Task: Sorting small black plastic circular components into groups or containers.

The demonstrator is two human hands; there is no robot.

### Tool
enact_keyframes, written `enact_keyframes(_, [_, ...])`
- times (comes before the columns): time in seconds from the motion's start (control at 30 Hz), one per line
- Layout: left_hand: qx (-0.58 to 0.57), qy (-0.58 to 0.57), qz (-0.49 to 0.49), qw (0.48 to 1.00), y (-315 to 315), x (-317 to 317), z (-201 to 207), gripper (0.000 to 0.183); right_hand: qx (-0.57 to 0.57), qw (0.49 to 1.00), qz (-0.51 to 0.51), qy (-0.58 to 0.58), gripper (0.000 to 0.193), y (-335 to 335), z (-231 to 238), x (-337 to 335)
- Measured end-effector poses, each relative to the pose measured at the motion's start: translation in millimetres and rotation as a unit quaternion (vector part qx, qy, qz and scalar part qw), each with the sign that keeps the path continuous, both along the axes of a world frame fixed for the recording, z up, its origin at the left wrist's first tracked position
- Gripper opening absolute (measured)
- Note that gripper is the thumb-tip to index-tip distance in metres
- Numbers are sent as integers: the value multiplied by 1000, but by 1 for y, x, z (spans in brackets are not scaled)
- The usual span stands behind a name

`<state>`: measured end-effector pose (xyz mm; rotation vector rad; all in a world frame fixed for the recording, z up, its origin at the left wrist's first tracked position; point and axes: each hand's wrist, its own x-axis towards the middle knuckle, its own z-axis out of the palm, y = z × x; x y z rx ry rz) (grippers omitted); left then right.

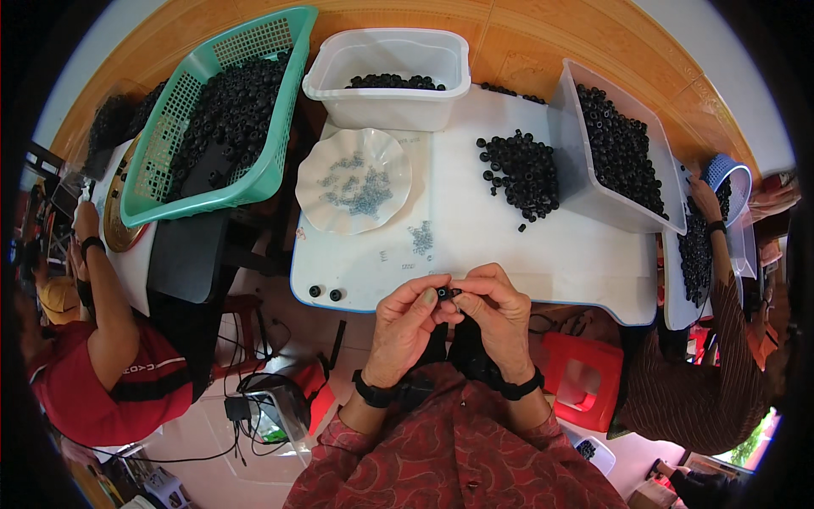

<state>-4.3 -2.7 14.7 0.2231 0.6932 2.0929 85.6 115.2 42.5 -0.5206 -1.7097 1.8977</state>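
Note:
Just past the table's front edge, my two hands meet fingertip to fingertip. My left hand point(402, 327) pinches a small black round part point(443, 293) with a pale square mark or hole on its face. Thumb and forefinger of my right hand point(498, 318) close on a dark bit at that part's right side; whether it is a separate piece is unclear. Two black knob-like parts point(325, 293) sit at the table's front left corner. Small clear or metallic pieces point(421, 237) lie beyond my hands, with more in a white wavy-rimmed plate point(310, 191).
A heap of black parts point(521, 174) lies on the white table point(475, 246). Behind stand a white tub point(386, 110), a grey bin point(585, 182) and a green basket point(292, 93), all holding black parts. People point(119, 365) work on both sides. A red stool point(581, 382) stands right.

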Motion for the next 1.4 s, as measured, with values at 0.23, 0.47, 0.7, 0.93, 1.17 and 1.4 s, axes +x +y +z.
enact_keyframes(0.23, [1, 3, 0, 1000, -1, 1, -2, 27, -25, 999, 10, 21, 18, -2, 2, -1])
enact_keyframes(0.47, [-5, 5, 3, 1000, 0, 1, -3, 27, -27, 999, 12, 17, 19, -3, -1, -1])
enact_keyframes(0.7, [-16, 13, 9, 1000, 0, 2, -2, 26, -35, 999, 16, 18, 19, -3, -1, -2])
enact_keyframes(0.93, [-24, 23, 18, 999, 0, 2, -2, 26, -31, 999, 18, 17, 19, -2, -2, -2])
enact_keyframes(1.17, [-35, 31, 17, 999, 0, 3, -3, 26, -28, 999, 19, 21, 19, -2, -5, -1])
enact_keyframes(1.4, [-31, 33, 22, 999, -2, 2, -3, 26, 9, 999, 27, 16, 20, -2, -1, -2])
